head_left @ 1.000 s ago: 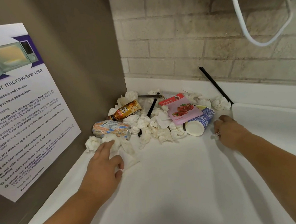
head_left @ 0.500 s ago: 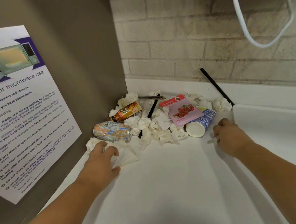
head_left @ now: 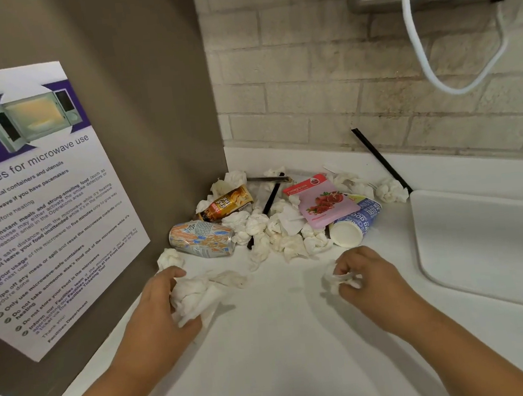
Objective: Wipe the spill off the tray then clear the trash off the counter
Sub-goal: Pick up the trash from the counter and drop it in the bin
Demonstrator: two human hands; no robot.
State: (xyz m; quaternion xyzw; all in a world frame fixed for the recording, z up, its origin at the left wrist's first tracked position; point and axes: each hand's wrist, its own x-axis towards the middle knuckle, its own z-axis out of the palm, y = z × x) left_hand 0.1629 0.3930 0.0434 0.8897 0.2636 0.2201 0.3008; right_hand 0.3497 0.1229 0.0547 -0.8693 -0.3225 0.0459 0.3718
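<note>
- From the head view we see the left hand [head_left: 155, 307] curled round a crumpled tissue wad [head_left: 189, 295] near the surface's [head_left: 285, 355] left edge.
- The right hand [head_left: 373, 278] pinches a smaller tissue [head_left: 336, 278].
- The trash pile [head_left: 256, 224] fills the back left corner; the tray [head_left: 488, 240] lies at the right edge.

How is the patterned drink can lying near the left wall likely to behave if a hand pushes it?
The can lies on its side on the smooth white counter, so it would probably roll rather than slide. It sits among trash, so it is likely empty and light. The crumpled tissues beside its right end may stop it early.
</note>
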